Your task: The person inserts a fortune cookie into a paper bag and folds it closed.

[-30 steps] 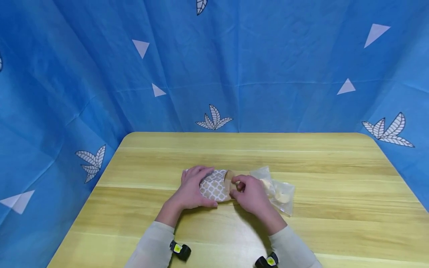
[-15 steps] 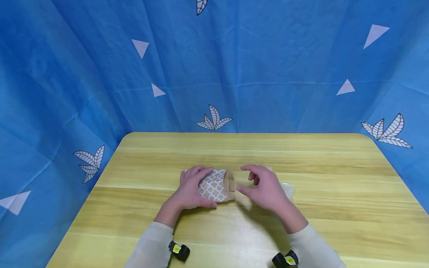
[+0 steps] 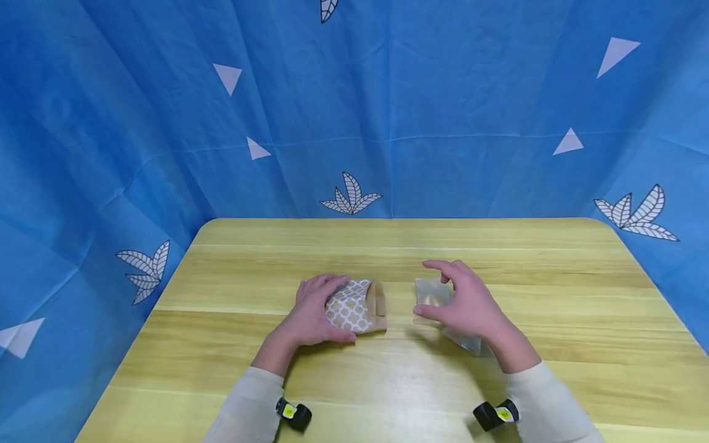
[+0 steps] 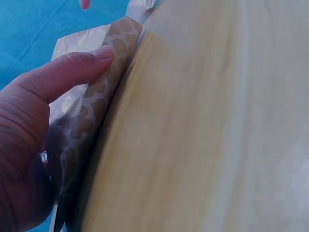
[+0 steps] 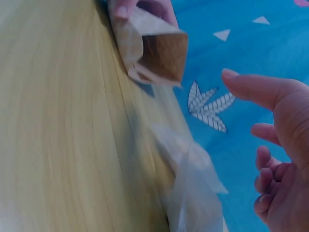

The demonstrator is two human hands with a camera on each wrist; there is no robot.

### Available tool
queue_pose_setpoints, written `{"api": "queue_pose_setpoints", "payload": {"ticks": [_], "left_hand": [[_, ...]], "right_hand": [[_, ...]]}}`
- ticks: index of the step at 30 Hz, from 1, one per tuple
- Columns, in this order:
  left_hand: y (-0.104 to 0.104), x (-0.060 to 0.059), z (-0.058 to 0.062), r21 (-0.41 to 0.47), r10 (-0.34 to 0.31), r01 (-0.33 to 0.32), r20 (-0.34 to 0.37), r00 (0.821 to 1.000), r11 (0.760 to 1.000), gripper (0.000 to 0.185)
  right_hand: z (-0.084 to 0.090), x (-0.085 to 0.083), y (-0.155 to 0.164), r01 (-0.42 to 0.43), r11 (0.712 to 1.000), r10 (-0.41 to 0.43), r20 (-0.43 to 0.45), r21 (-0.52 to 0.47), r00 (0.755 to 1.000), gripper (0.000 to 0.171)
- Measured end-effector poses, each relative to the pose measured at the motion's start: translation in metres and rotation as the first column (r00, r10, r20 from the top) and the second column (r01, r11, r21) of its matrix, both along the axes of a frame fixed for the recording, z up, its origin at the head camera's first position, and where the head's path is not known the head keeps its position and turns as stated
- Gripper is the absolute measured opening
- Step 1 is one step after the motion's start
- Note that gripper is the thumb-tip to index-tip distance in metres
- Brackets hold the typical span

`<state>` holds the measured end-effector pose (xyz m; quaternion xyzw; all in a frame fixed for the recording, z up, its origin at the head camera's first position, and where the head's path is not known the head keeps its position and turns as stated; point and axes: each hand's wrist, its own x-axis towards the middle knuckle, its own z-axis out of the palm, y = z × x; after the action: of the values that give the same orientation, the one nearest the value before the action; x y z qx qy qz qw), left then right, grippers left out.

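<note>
The left hand (image 3: pixel 317 314) grips one bag (image 3: pixel 350 312); the right hand (image 3: pixel 473 303), loosely spread and free, hovers over two packets (image 3: pixel 430 290). Two yellow wrist labels (image 3: pixel 289 411) are illegible.

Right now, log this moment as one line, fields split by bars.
left hand: grips patterned paper bag | right hand: over clear packets, holding nothing | bag mouth: open toward right hand
</note>
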<state>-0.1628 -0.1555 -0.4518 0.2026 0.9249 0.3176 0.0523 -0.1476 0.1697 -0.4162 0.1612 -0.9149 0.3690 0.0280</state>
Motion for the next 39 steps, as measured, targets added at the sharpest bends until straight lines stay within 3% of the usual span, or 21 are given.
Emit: {"api": "queue_pose_setpoints", "payload": {"ticks": [13, 39], "left_hand": [[0.0, -0.002, -0.001, 0.02, -0.009, 0.009, -0.009, 1.0, 1.0, 0.113], [0.001, -0.002, -0.001, 0.026, -0.011, 0.011, -0.01, 1.0, 1.0, 0.115]], "right_hand": [[-0.016, -0.005, 0.029, -0.031, 0.998, 0.027, 0.088, 0.051, 0.996, 0.104], [-0.025, -0.001, 0.036, 0.001, 0.982, -0.018, 0.09, 0.187, 0.996, 0.109]]}}
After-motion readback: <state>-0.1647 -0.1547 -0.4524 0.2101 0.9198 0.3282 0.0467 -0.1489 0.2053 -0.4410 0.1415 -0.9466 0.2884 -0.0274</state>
